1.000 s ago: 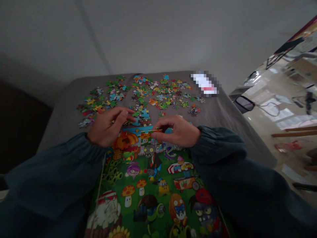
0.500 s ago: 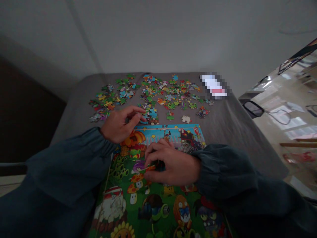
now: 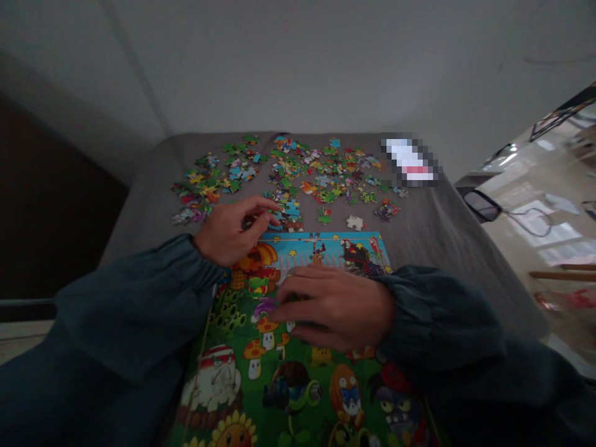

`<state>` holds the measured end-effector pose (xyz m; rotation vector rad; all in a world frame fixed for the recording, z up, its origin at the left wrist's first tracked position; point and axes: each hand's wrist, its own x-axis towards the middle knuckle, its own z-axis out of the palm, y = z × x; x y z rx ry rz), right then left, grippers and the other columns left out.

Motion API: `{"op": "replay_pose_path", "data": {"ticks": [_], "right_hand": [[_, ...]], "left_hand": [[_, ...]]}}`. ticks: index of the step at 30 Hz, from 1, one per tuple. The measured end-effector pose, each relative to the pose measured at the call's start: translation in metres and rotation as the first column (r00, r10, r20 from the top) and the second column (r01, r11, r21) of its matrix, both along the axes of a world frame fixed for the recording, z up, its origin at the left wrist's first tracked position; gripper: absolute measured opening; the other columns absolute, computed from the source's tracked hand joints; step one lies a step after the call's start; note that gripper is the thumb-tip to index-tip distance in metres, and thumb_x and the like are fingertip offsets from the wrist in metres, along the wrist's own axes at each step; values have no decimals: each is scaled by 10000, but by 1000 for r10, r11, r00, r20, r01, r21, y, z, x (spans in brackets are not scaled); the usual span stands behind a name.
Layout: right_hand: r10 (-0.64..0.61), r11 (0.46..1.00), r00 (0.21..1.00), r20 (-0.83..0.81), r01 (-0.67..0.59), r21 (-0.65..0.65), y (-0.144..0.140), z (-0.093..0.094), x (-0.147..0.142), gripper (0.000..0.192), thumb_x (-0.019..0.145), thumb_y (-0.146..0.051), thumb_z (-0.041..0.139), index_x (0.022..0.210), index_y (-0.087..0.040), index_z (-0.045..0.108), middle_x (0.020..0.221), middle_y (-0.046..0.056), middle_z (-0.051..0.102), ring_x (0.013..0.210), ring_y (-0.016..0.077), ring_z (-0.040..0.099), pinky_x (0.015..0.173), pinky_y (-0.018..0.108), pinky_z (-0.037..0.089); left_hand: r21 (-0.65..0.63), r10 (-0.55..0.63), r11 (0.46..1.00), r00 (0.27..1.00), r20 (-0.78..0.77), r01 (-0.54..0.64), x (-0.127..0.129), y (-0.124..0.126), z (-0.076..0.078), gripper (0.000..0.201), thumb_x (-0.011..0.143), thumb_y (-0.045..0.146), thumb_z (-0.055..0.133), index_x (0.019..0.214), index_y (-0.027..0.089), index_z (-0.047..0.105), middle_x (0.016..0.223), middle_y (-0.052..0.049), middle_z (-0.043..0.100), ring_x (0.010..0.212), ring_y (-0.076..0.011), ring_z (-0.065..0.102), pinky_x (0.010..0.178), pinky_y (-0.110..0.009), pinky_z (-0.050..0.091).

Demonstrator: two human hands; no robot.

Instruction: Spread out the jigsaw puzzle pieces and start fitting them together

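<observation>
1. Grey cloth covers the worktop (image 3: 433, 230), and on it lies our big cartoon jigsaw picture (image 3: 298, 372), green lawn below, blue sky strip on top.
2. Our right hand (image 3: 338, 304) lies flat on the picture's middle, fingers spread and pressing down; whether a piece sits under them, we cannot tell.
3. Our left hand (image 3: 233, 230) curls at the picture's top-left corner, fingertips pinched together, apparently on a small piece, though it's too dim to be sure.
4. Loose pieces (image 3: 298, 171) lie scattered beyond, well apart from the right hand; one pale piece (image 3: 355, 221) lies face down just above the sky strip.
5. We judge these pieces light, thin and stiff card, easily bent at the tabs, so pinch them by the edges.
6. A blurred white item (image 3: 412, 162) lies at the far right corner.
</observation>
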<state>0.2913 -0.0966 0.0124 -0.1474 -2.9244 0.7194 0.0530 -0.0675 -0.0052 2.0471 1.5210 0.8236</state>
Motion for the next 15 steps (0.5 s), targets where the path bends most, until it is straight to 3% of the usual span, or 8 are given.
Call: {"op": "replay_pose_path", "data": {"ticks": [2, 5, 15], "right_hand": [[75, 996, 996, 38, -77, 41, 0, -1, 0, 295, 1025, -194, 501, 1259, -154, 676, 1118, 96, 671, 977, 196, 585, 868, 341, 492], [92, 990, 991, 102, -102, 100, -4, -3, -2, 323, 1034, -179, 488, 1307, -160, 658, 1068, 77, 672, 893, 180, 584, 780, 304, 495], [166, 968, 981, 97, -180, 172, -17, -8, -4, 337, 1039, -209, 496, 1356, -153, 594, 1136, 64, 669, 950, 198, 590, 724, 337, 472]], "left_hand": [[-6, -9, 1000, 1000, -7, 9, 0, 0, 0, 361, 962, 411, 485, 1167, 190, 683, 975, -60, 813, 876, -216, 761, 825, -330, 582], [-16, -25, 1000, 999, -24, 25, 0, 1, -1, 358, 950, 398, 479, 1172, 200, 678, 965, -48, 813, 862, -208, 762, 794, -316, 574], [-22, -43, 999, 999, -27, 43, 0, 1, -2, 348, 947, 390, 469, 1165, 215, 675, 960, -34, 816, 821, -190, 759, 742, -297, 562]]}}
